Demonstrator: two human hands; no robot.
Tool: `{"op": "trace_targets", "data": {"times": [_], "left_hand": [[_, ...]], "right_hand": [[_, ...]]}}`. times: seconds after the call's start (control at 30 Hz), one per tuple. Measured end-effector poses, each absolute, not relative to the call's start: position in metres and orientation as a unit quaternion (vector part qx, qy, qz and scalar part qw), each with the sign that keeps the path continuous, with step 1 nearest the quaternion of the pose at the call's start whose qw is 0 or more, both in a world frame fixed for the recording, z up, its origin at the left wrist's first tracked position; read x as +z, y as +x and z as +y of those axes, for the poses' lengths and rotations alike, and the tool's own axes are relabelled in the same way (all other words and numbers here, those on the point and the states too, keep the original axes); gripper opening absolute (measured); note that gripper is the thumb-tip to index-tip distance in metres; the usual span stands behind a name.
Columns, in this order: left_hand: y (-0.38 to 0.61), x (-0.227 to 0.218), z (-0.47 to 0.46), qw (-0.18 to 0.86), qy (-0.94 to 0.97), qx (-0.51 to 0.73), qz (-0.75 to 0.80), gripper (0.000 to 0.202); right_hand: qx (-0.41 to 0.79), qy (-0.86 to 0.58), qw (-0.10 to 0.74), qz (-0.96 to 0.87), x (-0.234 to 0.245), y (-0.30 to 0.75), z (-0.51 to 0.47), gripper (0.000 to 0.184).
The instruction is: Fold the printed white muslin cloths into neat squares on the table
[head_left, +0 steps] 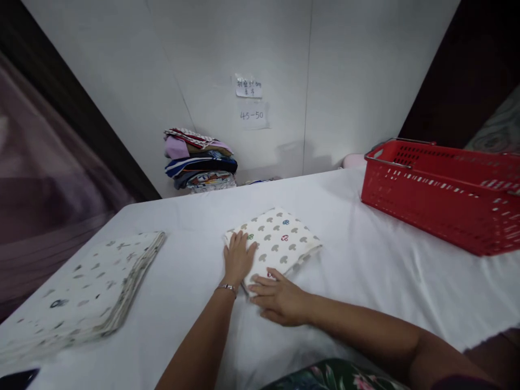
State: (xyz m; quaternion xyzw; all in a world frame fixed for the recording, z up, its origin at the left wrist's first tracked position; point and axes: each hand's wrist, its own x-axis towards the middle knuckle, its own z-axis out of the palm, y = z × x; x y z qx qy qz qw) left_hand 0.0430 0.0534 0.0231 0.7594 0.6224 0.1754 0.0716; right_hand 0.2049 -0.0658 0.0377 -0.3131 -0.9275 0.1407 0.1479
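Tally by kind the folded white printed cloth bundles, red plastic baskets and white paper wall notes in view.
Folded white printed cloth bundles: 2 (mushroom-patterned bundle under left hand and right hand; dark-speckled bundle)
Red plastic basket: 1
White paper wall notes: 2 (upper note, lower note)
Total: 5

Cloth (pixel 278 238) on sheet (pixel 190 260), left of basket (pixel 422 208)

Red basket (pixel 426 203); paper signs (pixel 254 115) on pale wall (pixel 353 76)
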Motion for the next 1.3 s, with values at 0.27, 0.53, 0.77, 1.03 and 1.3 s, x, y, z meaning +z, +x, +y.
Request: {"op": "trace_targets", "data": {"times": [0.27, 0.53, 0.77, 1.03, 1.3], "left_hand": [[0.045, 0.027, 0.052, 0.09, 0.756, 0.181, 0.623, 0.05], [0.046, 0.029, 0.051, 0.094, 0.756, 0.177, 0.623, 0.05], [0.045, 0.036, 0.054, 0.114, 0.751, 0.129, 0.638, 0.053], [0.062, 0.027, 0.017, 0.052, 0.818, 0.12, 0.561, 0.052], [0.059, 0.013, 0.01, 0.079, 0.815, 0.232, 0.525, 0.044]], "right_hand": [[0.184, -0.622, 0.382, -0.658, 0.034, 0.312, -0.021, 0.04], [0.422, -0.703, 0.339, -0.461, 0.037, 0.342, 0.012, 0.062], [0.442, -0.679, 0.326, -0.488, 0.046, 0.346, 0.03, 0.06], [0.326, -0.729, 0.346, -0.492, 0.042, 0.397, 0.055, 0.064], [0.213, -0.754, 0.284, -0.553, 0.043, 0.393, 0.049, 0.046]]}}
